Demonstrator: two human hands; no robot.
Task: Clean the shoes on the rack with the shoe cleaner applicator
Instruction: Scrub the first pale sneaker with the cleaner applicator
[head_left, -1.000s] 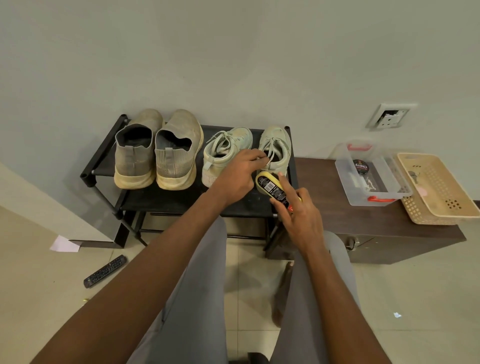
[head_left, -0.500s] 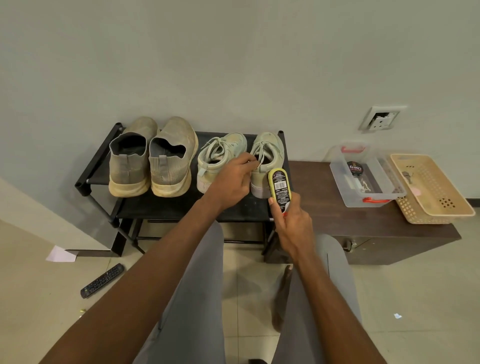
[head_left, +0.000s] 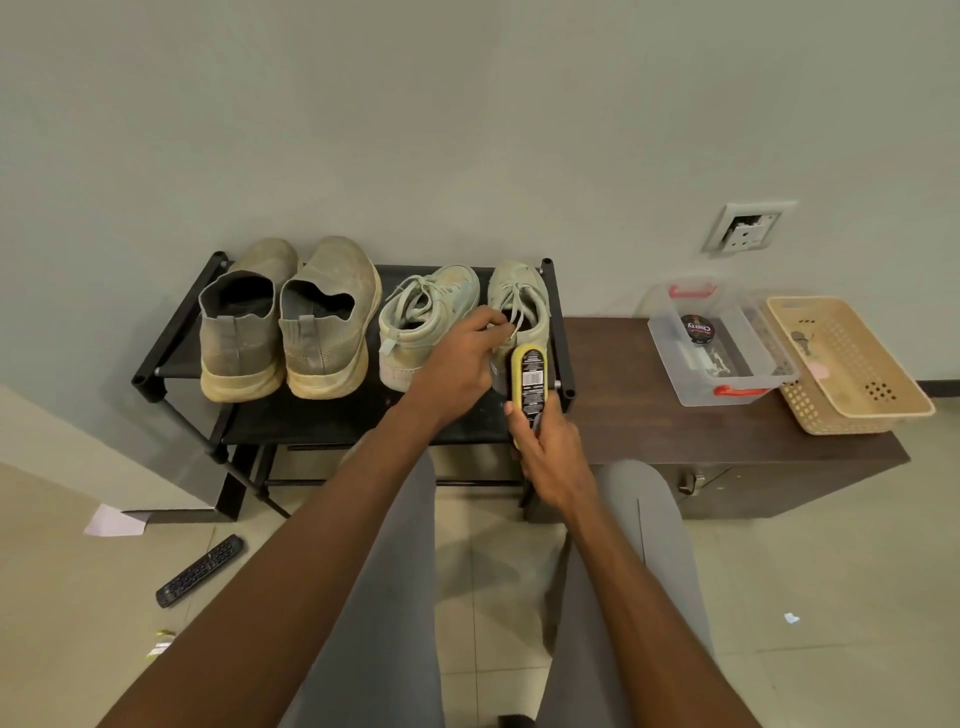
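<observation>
Head view shows both arms outstretched to the rack, left hand pinching the rightmost shoe, right hand gripping the applicator bottle upright beside it.

4 shoes on rack; bench to its right w/ tub, basket.

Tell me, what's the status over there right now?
Left hand grips rightmost mint sneaker on rack. Right hand holds shoe cleaner applicator at its heel. Nothing in the way.
</observation>
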